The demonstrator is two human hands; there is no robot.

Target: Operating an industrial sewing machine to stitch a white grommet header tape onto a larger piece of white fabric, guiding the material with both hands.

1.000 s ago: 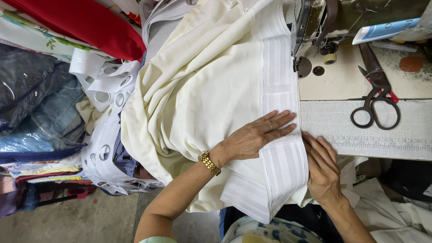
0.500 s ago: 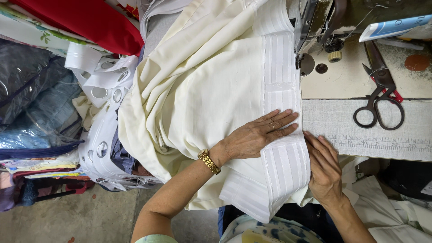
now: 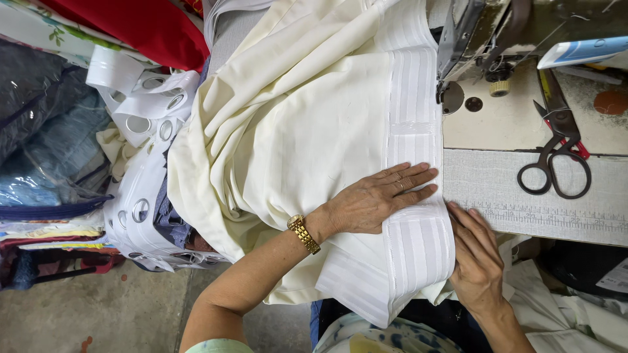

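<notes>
A large cream curtain fabric (image 3: 294,131) lies heaped over the sewing table, with a white ribbed header tape (image 3: 412,98) along its right edge. My left hand (image 3: 376,196), with a gold watch on the wrist, presses flat on the fabric and tape, fingers spread. My right hand (image 3: 474,258) lies at the tape's right edge near the table's front, fingers extended and touching the cloth. The tape runs up to the sewing machine (image 3: 471,33) at the top.
Black-handled scissors (image 3: 556,157) lie on the table (image 3: 497,124) to the right, above a printed ruler strip (image 3: 556,219). White eyelet tape (image 3: 140,163), a red cloth (image 3: 157,29) and bagged fabrics (image 3: 46,150) are piled on the left. Concrete floor (image 3: 78,314) shows below.
Both hands stay pressed in nearly the same spots; the view has shifted slightly, and the fabric edge sits a little closer to the machine.
</notes>
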